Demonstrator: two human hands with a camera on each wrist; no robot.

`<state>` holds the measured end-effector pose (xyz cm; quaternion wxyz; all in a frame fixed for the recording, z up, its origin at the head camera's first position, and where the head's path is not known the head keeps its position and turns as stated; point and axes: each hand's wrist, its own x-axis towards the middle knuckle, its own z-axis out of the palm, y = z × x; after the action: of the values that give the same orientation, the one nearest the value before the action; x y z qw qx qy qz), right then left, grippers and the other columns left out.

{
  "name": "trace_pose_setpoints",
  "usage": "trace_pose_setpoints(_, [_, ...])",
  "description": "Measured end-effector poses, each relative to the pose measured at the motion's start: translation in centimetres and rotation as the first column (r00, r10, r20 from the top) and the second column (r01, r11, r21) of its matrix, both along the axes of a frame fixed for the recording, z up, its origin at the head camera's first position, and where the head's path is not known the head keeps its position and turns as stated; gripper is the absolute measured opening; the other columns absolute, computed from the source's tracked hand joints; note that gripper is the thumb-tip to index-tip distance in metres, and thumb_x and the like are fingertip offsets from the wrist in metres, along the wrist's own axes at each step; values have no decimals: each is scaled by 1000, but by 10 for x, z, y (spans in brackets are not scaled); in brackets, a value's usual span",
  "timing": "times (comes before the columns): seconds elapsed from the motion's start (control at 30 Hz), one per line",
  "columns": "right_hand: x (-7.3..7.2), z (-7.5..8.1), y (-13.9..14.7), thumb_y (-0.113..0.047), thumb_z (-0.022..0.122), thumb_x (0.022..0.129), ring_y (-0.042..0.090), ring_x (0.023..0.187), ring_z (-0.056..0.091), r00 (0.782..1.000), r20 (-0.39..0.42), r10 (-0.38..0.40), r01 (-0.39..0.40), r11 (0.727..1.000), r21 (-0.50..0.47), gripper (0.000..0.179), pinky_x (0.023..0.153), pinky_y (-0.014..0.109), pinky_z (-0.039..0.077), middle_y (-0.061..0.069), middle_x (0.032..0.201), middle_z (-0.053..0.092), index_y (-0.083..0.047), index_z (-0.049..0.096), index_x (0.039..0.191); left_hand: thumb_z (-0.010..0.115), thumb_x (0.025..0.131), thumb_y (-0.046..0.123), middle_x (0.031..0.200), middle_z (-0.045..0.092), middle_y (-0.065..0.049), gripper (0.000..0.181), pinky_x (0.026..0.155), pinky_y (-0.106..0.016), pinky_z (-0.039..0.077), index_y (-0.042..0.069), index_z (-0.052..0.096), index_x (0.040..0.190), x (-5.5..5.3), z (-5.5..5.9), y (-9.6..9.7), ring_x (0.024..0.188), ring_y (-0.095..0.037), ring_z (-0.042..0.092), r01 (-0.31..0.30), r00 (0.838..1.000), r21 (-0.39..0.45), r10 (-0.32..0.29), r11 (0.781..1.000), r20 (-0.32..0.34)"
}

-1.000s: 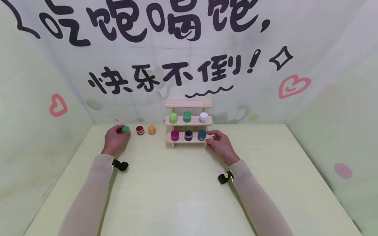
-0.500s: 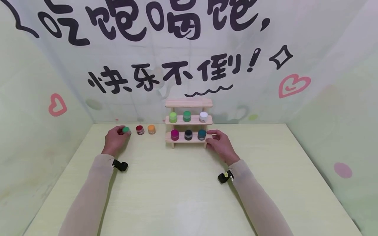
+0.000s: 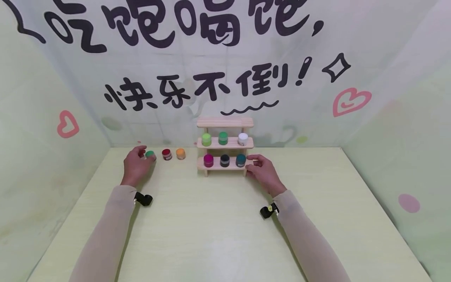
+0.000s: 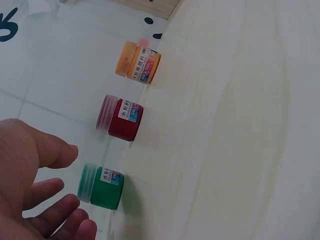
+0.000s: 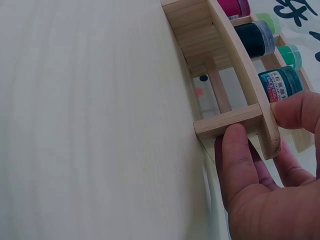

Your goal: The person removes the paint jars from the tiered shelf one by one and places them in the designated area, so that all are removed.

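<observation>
In the left wrist view, a green paint jar [image 4: 106, 188] stands on the table beside my left hand [image 3: 136, 167]. The thumb and fingers there are spread apart around its lid side, not closed on it. To its right in the head view are a red paint jar [image 3: 167, 155] and an orange paint jar [image 3: 181, 154]. My right hand [image 3: 264, 176] grips the right end of a three-tier wooden display stand [image 3: 225, 123], thumb at the lower shelf and a finger against the leg. Closest to that thumb is a teal paint jar [image 5: 280, 84].
Light green [image 3: 206, 140], green [image 3: 223, 138] and white [image 3: 243, 139] jars sit on the middle shelf. Magenta [image 3: 208, 161] and black [image 3: 224, 161] jars share the lower shelf with the teal one. A printed cloth wall [image 3: 158, 129] rises right behind the table [image 3: 211, 227].
My left hand has let go of the green jar, its fingers lifting and spreading; the jar stands in the row beside the red one. The right hand keeps its place on the stand.
</observation>
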<state>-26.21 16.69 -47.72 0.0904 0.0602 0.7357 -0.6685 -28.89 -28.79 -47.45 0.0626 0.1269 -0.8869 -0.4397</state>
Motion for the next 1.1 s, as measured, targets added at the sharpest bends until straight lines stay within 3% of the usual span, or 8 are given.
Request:
trace_pose_setpoints(0.27, [2, 1, 1, -11, 69, 100, 20, 102, 51, 1000, 12, -9, 8, 1000, 7, 41, 98, 34, 61, 6, 114, 42, -9, 61, 141, 66, 104, 39, 152, 57, -16, 57, 118, -56, 42, 8, 55, 150, 4, 22, 11, 142, -36, 50, -22, 996, 50, 26, 999, -87])
trace_pose_setpoints(0.5, [2, 1, 2, -12, 69, 100, 19, 99, 50, 1000, -3, 1, -1, 1000, 16, 42, 99, 36, 61, 5, 111, 42, -9, 61, 141, 68, 103, 38, 148, 61, -14, 52, 112, -52, 46, 11, 59, 146, 10, 40, 33, 138, -33, 55, 47, 994, 101, -36, 994, -102])
trace_pose_setpoints(0.87, [1, 0, -2, -9, 68, 100, 20, 101, 51, 1000, 10, -5, 5, 1000, -2, 40, 98, 35, 62, 6, 112, 42, -8, 61, 140, 68, 103, 34, 131, 67, -12, 45, 88, -27, 55, 9, 63, 140, 10, 48, 72, 122, -27, 62, 172, 972, 128, -147, 977, -186])
trace_pose_setpoints(1.1, [1, 1, -1, -10, 68, 101, 21, 101, 52, 1000, 17, -4, 5, 1000, -7, 41, 99, 35, 61, 6, 111, 43, -9, 61, 141, 70, 103, 29, 129, 69, -11, 41, 99, -35, 52, 7, 65, 136, 4, 56, 98, 120, -27, 63, 213, 960, 170, -174, 962, -218])
